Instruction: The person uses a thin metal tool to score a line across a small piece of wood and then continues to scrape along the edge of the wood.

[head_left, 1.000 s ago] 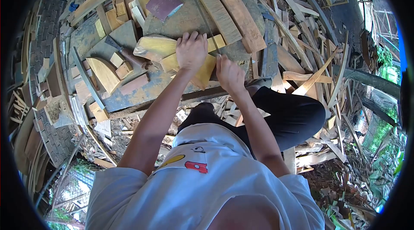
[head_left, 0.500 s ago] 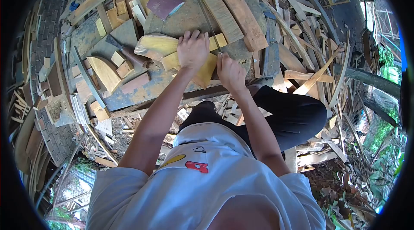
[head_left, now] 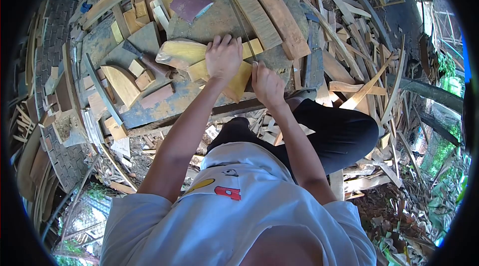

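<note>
My left hand (head_left: 223,59) lies over a yellowish wood strip (head_left: 198,71), its fingers curled over the far edge and pressing it down. The strip's right end (head_left: 256,46) sticks out past the fingers. Under and beside it are a rough yellow wood block (head_left: 179,52) and another yellow piece (head_left: 238,84). My right hand (head_left: 268,85) is closed around the near end of a saw, whose handle is hidden in the fist. Its thin dark blade (head_left: 242,25), seen almost edge-on, points away from me and crosses the strip just right of my left hand.
Two thick planks (head_left: 283,24) lie right of the blade on the worn worktop (head_left: 164,109). A maroon sheet (head_left: 191,4) lies at the back. To the left are a dark-bladed tool (head_left: 144,58), a curved wood piece (head_left: 119,84) and small blocks. Scrap wood (head_left: 357,51) is heaped on the right.
My right hand and the saw have shifted very slightly to the right. My left hand and the wood strip stay almost in the same place.
</note>
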### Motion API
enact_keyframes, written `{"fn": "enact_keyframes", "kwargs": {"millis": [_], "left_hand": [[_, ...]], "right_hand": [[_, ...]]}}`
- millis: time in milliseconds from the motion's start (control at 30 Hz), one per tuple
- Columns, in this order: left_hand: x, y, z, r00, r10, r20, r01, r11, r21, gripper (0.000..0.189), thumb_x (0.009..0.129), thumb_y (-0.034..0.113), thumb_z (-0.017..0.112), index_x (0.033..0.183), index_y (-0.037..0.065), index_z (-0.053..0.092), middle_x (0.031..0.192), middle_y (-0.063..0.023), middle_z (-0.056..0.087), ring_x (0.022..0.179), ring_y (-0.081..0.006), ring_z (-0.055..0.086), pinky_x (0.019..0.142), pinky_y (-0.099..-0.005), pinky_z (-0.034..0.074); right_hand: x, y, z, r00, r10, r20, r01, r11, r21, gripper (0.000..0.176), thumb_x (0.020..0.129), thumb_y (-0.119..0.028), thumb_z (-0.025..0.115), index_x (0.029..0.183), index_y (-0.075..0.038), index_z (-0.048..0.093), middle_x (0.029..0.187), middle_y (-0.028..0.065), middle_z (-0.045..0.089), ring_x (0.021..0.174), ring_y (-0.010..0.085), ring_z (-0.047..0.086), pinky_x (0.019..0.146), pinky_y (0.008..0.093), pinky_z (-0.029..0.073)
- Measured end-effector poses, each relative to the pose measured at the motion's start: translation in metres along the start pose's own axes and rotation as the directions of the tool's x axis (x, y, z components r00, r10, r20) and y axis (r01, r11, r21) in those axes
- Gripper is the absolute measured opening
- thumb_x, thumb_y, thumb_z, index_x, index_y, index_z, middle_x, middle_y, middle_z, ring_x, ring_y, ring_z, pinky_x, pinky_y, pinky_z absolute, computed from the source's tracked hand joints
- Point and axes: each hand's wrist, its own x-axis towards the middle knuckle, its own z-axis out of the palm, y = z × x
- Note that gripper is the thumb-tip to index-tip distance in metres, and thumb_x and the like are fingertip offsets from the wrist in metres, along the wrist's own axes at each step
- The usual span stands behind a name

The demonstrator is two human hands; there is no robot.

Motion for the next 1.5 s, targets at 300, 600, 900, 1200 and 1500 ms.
{"fn": "enact_keyframes", "kwargs": {"millis": [300,600,900,1200,1500], "left_hand": [[-0.001,0.001,-0.004,1.0,0.001,0.025,-0.002,1.0,0.02,0.033,0.095,0.027,0.051,0.07,0.008,0.064,0.079,-0.005,0.061,0.079,-0.0248,0.06,0.069,-0.0394,0.05],[0.0,0.003,0.001,1.0,-0.013,0.013,0.012,1.0,0.019,0.037,0.095,0.028,0.051,0.066,0.008,0.063,0.079,-0.0043,0.062,0.081,-0.0241,0.06,0.07,-0.0397,0.048],[0.002,0.004,-0.001,1.0,0.005,0.004,-0.005,1.0,0.003,0.035,0.094,0.026,0.052,0.067,0.008,0.063,0.079,-0.0043,0.062,0.079,-0.0247,0.059,0.069,-0.0395,0.049],[0.002,0.002,0.001,0.999,0.003,-0.036,-0.002,1.0,0.026,0.035,0.094,0.027,0.053,0.066,0.008,0.064,0.076,-0.0046,0.062,0.078,-0.0243,0.06,0.068,-0.0394,0.049],[0.002,0.003,-0.001,1.0,-0.01,-0.021,0.01,1.0,0.028,0.034,0.095,0.027,0.052,0.069,0.007,0.062,0.077,-0.006,0.061,0.077,-0.0255,0.061,0.068,-0.0398,0.051]], "right_hand": [[-0.057,0.01,-0.021,0.979,0.118,0.165,-0.127,0.991,0.044,0.028,0.096,-0.023,0.055,0.098,0.004,0.065,0.061,0.0225,0.062,0.057,0.0398,0.064,0.05,0.0474,0.052],[-0.009,0.003,0.002,0.993,-0.013,-0.12,0.015,1.0,0.01,0.025,0.097,-0.024,0.053,0.085,-0.004,0.06,0.058,0.0197,0.062,0.051,0.0353,0.064,0.044,0.0446,0.051],[-0.022,0.004,-0.007,1.0,0.018,0.016,-0.017,1.0,-0.017,0.024,0.096,-0.024,0.055,0.081,-0.005,0.058,0.058,0.0193,0.063,0.053,0.035,0.066,0.045,0.0437,0.052],[-0.045,0.009,-0.017,0.995,0.052,0.088,-0.054,0.998,0.022,0.023,0.095,-0.024,0.056,0.083,-0.004,0.06,0.059,0.0177,0.063,0.052,0.0352,0.065,0.046,0.0434,0.052],[0.006,-0.004,-0.002,0.999,0.012,-0.036,-0.013,1.0,-0.017,0.025,0.097,-0.025,0.053,0.085,-0.004,0.06,0.06,0.0178,0.064,0.052,0.0355,0.065,0.046,0.0442,0.052]]}}
